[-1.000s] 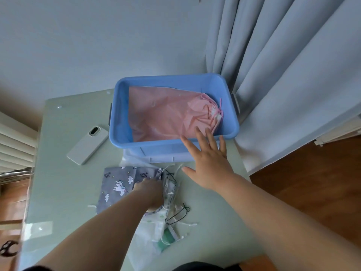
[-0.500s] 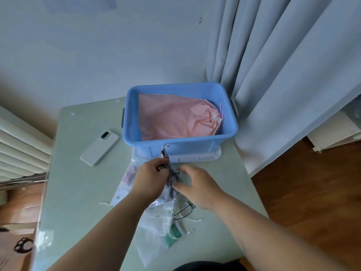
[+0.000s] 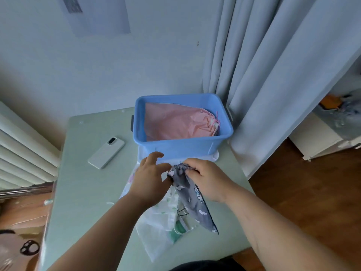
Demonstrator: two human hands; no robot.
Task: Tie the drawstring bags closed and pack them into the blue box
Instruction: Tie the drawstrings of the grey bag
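Grey bag (image 3: pixel 192 194), just before the blue box (image 3: pixel 183 147): my right grip (image 3: pixel 209 178) pinches its mouth; my left grip (image 3: pixel 148 178) touches it, hold unclear. I should cinch evenly before knotting.

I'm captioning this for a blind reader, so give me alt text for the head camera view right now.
A person's left hand and right hand hold the gathered mouth of a grey cloud-print drawstring bag over a pile of white bags on a pale green table. Behind, a blue box holds a pink bag; a phone lies to its left.
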